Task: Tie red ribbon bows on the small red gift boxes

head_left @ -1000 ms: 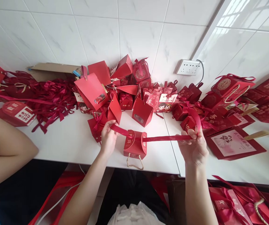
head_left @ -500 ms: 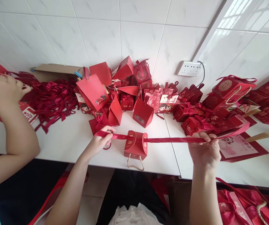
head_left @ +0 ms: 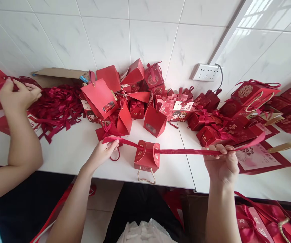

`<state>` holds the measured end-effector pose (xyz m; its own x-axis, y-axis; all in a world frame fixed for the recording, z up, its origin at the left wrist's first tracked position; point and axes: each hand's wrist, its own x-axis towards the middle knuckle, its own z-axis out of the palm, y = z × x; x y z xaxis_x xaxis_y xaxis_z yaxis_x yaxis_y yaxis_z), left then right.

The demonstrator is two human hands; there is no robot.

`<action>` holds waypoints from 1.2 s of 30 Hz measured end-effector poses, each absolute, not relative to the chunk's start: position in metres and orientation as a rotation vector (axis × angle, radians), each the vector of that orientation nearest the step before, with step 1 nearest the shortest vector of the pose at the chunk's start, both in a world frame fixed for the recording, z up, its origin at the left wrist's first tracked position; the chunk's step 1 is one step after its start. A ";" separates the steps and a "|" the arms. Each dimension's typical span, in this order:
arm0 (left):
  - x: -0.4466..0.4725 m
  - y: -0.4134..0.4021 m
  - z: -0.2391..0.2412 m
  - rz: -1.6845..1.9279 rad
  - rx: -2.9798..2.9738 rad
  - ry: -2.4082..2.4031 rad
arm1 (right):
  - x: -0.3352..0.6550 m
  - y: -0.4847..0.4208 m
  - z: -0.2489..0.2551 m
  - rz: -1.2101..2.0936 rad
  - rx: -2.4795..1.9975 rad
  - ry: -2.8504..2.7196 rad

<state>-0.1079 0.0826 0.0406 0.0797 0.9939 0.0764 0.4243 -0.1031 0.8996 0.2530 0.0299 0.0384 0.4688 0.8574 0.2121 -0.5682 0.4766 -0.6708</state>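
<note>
A small red gift box [head_left: 146, 158] with a rope handle stands near the front edge of the white table [head_left: 79, 148]. A long red ribbon [head_left: 186, 151] runs through its top flaps, stretched out to both sides. My left hand [head_left: 102, 152] pinches the ribbon's left end, just left of the box. My right hand [head_left: 222, 165] is closed on the ribbon far to the right, with the free end trailing past it.
A heap of red gift boxes [head_left: 140, 98] fills the back of the table. Loose ribbons [head_left: 56, 108] lie at the left by a cardboard box [head_left: 56, 76]. Another person's hand [head_left: 18, 96] holds ribbon at the far left. A wall socket [head_left: 205, 72] sits behind. Flat red bags [head_left: 259, 155] lie right.
My right hand has pulled the ribbon out to the right through the box. My left hand shifted left and lower. The other person's hand rose into view at the left.
</note>
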 end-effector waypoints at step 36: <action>-0.096 0.092 0.053 1.542 1.520 1.477 | 0.230 0.040 0.028 0.879 -0.715 -0.775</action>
